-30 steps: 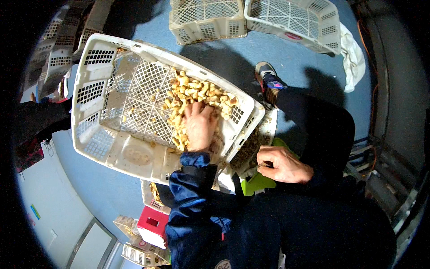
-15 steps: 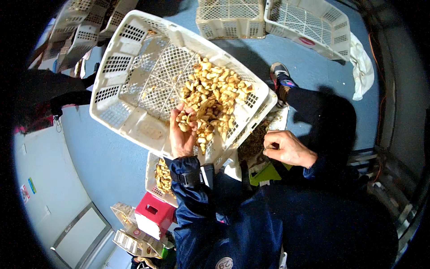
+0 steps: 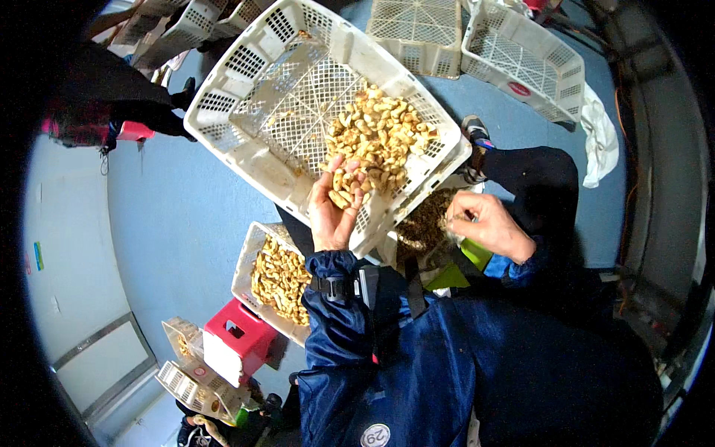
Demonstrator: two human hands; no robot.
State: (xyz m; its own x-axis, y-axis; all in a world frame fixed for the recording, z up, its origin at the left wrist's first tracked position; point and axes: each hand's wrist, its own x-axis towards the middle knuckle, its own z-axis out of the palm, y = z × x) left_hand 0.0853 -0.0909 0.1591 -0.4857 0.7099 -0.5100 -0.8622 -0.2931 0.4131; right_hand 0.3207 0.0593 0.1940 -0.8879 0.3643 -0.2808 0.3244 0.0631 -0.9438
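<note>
A white slatted plastic crate [image 3: 242, 167] lies tilted in front of me, with a heap of small yellow-brown mushrooms [image 3: 383, 130] toward its right end. At the heap's near edge, my left hand [image 3: 335, 216] is palm up with its fingers curled round several mushrooms. To the right of the crate, my right hand [image 3: 491, 227] is closed in a pinch; what is between its fingertips is too small to make out. It is above a container of dark brown scraps [image 3: 421, 227], whose rim is partly hidden by the crate and my jacket.
Another white crate [image 3: 240, 279] filled with mushrooms stands at lower left, beside a red and white stool [image 3: 242, 328]. Two more crates [image 3: 413, 41] [image 3: 521, 63] sit on the blue floor ahead, with a white cloth [image 3: 599, 138] at right. Another person's dark-clothed legs [image 3: 141, 93] show at left.
The view has shifted, so the mushroom-filled crate at lower left shows more fully. My left hand still cups mushrooms at the heap; my right hand stays closed over the scraps.
</note>
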